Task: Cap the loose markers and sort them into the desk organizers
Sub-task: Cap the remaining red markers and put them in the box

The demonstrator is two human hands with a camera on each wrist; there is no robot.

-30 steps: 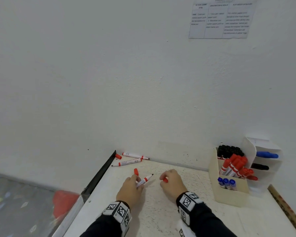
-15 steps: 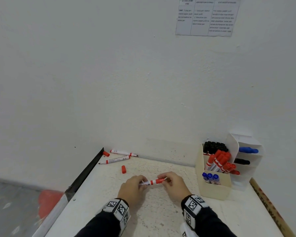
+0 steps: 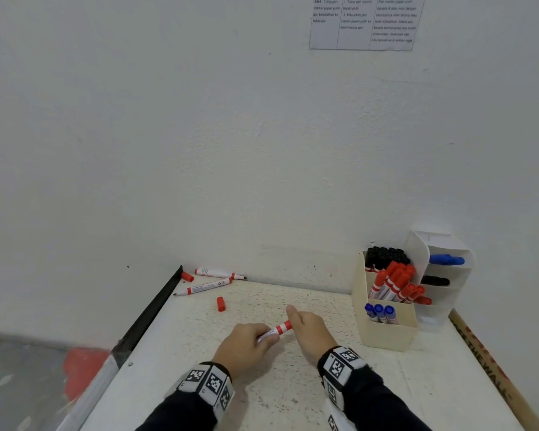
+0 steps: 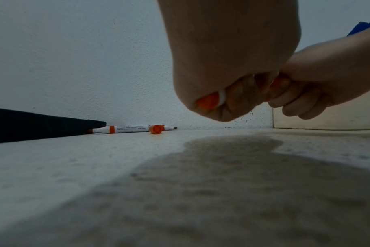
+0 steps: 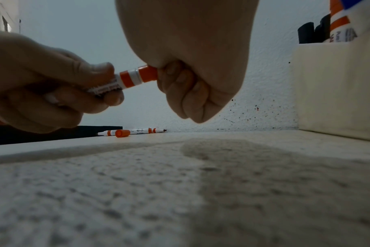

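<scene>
A red-and-white marker is held between both hands just above the table. My left hand grips its white barrel. My right hand is curled round the red cap, which sits on the marker's end. Two uncapped red markers lie at the back left by the wall. One loose red cap lies in front of them and another at the corner. The cream organizer at the right holds black, red and blue markers.
A white tiered organizer behind the cream one holds a blue and a black marker. A black strip runs along the table's left edge, with a drop beyond it. A wooden ruler lies along the right edge. A wall stands close behind.
The hands came together: the cap in my right hand went onto the marker in my left. The cap now sits pushed further on than half a second ago.
</scene>
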